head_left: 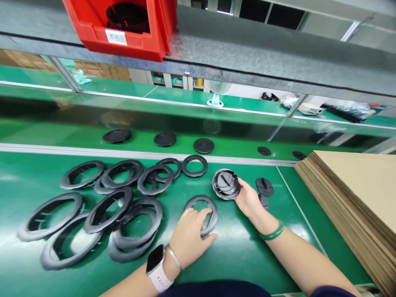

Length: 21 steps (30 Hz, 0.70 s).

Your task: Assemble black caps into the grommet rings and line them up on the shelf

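Observation:
My left hand [192,232] lies on a black plastic ring [213,206] on the green bench, fingers curled round its near edge. My right hand [247,199] grips a round black disc part [226,184] by its edge, tilted up just above the bench. Several more black rings [93,210] lie overlapping to the left. A few small black discs [265,186] sit just beyond my right hand.
Green conveyor belt [139,142] behind the bench carries several black discs [165,139]. A thick stack of brown cardboard sheets [355,194] fills the right side. A red bin [123,29] sits on the metal shelf overhead.

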Motion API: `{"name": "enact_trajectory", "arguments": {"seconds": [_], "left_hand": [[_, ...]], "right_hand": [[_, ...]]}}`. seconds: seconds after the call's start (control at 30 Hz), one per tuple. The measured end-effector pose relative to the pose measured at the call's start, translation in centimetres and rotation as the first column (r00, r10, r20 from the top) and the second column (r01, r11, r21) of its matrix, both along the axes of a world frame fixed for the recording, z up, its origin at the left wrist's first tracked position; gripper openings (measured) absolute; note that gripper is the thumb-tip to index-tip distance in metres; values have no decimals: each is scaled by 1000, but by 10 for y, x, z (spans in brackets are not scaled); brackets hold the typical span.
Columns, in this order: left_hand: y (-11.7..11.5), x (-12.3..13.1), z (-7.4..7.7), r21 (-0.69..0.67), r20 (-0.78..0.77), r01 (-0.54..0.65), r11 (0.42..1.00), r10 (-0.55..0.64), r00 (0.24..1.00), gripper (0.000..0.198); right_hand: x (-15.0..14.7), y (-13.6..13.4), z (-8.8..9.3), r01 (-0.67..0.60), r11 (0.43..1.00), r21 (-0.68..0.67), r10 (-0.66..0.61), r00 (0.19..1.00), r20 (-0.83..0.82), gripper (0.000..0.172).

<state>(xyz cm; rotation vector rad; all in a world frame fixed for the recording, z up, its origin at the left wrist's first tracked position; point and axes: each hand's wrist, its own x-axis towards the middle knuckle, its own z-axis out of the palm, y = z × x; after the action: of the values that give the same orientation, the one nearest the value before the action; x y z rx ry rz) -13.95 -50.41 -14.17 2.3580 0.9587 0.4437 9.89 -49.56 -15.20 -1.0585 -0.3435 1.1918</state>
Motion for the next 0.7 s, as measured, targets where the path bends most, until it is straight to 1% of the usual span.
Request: {"name": "enact_trajectory", "arguments": {"seconds": [0.07, 0.13, 0.17, 0.2, 0.23, 0.27, 0.3, 0.33, 0.37, 0.4, 0.47, 0.53, 0.57, 0.63, 0.7], "left_hand": [[-2, 0, 2, 32, -44, 52, 998, -51, 998, 44], [-3, -1, 2, 51, -36, 80, 996, -78, 996, 31], [-4, -1, 2, 41, -5, 91, 995, -91, 996, 23], [-4, -2, 2, 9, 50, 106, 994, -106, 993, 17], [-4, -4, 2, -50, 131, 123, 991, -116, 985, 13], [-3, -5, 1, -137, 228, 143, 980, -109, 968, 13], [-2, -6, 0, -244, 327, 167, 955, -81, 941, 15], [-1, -6, -1, -358, 418, 195, 913, -29, 908, 18], [1, -7, -2, -468, 488, 221, 856, 42, 872, 20], [2, -6, -3, -565, 529, 243, 788, 120, 840, 22], [6, -4, -4, -707, 540, 264, 657, 260, 800, 24], [8, -2, -4, -788, 506, 252, 561, 358, 785, 27], [10, 0, -4, -815, 486, 240, 527, 396, 780, 29], [11, 1, -6, -850, 450, 214, 481, 454, 769, 32], [13, 2, -8, -868, 414, 179, 463, 475, 777, 33]], "right_hand": [[2, -1, 2, -44, 999, 1, 44, 997, 57, 39], [6, 3, 6, -90, 996, -11, 91, 982, 165, 41], [10, 9, 9, -116, 993, -20, 117, 962, 246, 43], [15, 17, 13, -133, 991, -29, 135, 918, 372, 45], [21, 29, 17, -134, 990, -33, 131, 841, 525, 47], [28, 43, 22, -119, 993, -26, 105, 731, 674, 47], [36, 58, 28, -95, 995, -8, 63, 590, 805, 46], [45, 75, 33, -71, 997, 18, 17, 473, 881, 44], [54, 91, 37, -53, 998, 41, -18, 392, 920, 42], [63, 107, 40, -45, 998, 50, -32, 330, 943, 41], [78, 132, 40, -60, 998, 11, 4, 235, 972, 39], [89, 150, 33, -88, 993, -76, 88, 137, 987, 37], [94, 155, 29, -100, 987, -124, 133, 94, 987, 37], [106, 162, 21, -110, 974, -198, 202, 22, 979, 41], [124, 162, 16, -80, 968, -239, 237, -35, 971, 44]]}}
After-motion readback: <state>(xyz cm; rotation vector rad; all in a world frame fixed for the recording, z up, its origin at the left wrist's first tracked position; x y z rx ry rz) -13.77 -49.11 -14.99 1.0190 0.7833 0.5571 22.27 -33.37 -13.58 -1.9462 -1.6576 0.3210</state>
